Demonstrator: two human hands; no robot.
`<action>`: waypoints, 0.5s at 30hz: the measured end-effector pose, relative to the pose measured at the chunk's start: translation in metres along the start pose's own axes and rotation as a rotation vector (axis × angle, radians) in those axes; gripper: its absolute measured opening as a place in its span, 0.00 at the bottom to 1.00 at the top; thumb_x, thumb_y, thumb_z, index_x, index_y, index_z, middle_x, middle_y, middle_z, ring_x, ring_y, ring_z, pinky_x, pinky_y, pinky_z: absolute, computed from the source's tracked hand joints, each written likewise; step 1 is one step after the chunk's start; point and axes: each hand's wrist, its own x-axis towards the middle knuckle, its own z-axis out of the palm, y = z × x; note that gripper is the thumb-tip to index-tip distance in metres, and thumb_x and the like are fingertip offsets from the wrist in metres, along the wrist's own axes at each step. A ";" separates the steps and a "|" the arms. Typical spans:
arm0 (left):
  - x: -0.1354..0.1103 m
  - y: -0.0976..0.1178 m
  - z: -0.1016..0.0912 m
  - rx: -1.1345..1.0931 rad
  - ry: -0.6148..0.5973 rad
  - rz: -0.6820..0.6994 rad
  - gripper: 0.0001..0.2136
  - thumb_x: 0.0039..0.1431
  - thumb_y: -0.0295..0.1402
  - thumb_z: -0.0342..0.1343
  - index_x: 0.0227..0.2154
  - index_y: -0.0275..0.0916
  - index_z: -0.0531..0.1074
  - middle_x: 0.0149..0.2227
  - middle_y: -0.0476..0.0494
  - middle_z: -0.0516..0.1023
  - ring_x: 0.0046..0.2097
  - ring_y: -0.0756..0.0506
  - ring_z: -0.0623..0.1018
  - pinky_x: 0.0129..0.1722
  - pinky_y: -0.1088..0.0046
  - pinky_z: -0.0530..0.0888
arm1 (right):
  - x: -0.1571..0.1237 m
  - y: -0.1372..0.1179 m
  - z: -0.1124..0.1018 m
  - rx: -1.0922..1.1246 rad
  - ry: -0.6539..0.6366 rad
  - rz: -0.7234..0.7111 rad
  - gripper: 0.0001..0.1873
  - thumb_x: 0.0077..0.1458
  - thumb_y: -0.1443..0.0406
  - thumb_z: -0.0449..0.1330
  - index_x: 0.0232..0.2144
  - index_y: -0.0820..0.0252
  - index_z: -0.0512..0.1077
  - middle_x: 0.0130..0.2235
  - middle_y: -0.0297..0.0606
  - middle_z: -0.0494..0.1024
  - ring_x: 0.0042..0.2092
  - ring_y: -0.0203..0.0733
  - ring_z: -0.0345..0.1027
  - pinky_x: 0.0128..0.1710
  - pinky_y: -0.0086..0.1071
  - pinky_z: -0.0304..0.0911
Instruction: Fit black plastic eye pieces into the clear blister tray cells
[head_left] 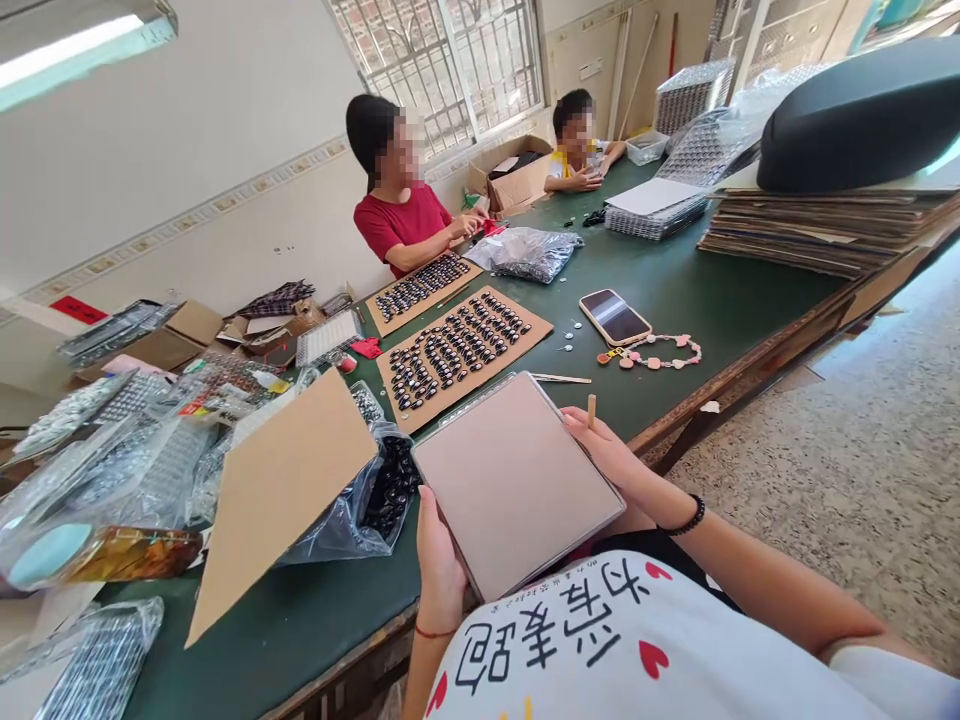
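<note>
A flat square tray with a clear plastic rim, topped by a beige cardboard sheet (521,480), is held at the table's near edge by both my hands. My left hand (441,560) grips its lower left side, thumb along the edge. At its right side, my right hand (604,450) is closed on the border, and a short wooden stick (592,411) pokes up between its fingers. Just beyond lies a cardboard sheet (391,372) bearing rows of glossy black oval pieces (457,350). Tweezers (561,379) rest by the tray's far corner. What is under the cardboard is hidden.
On the left, a tilted cardboard sheet (289,490) leans over a plastic bag of black pieces (390,485). A phone (615,316) with a beaded strap lies at right. Stacked cardboard (817,230) stands farther back. Two people (409,220) sit across the green table (757,290).
</note>
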 end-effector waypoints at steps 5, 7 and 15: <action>-0.003 0.011 -0.043 0.143 0.197 0.239 0.19 0.50 0.46 0.53 0.41 0.39 0.70 0.44 0.43 0.72 0.46 0.43 0.71 0.45 0.67 0.69 | 0.012 0.009 0.037 -0.276 -0.075 -0.142 0.17 0.54 0.53 0.47 0.35 0.62 0.61 0.33 0.35 0.64 0.35 0.38 0.57 0.35 0.31 0.54; -0.005 0.017 -0.066 0.192 0.238 0.282 0.18 0.48 0.45 0.55 0.39 0.39 0.70 0.41 0.45 0.73 0.44 0.44 0.72 0.44 0.68 0.70 | 0.012 0.011 0.055 -0.339 -0.152 -0.201 0.14 0.55 0.55 0.45 0.33 0.61 0.59 0.31 0.34 0.63 0.33 0.37 0.56 0.34 0.30 0.53; -0.030 0.012 -0.147 0.078 0.496 0.249 0.14 0.52 0.42 0.52 0.40 0.43 0.70 0.46 0.47 0.71 0.48 0.44 0.70 0.48 0.67 0.68 | 0.008 0.021 0.126 -0.396 -0.457 -0.279 0.09 0.56 0.59 0.45 0.29 0.59 0.56 0.28 0.31 0.61 0.30 0.35 0.53 0.30 0.28 0.51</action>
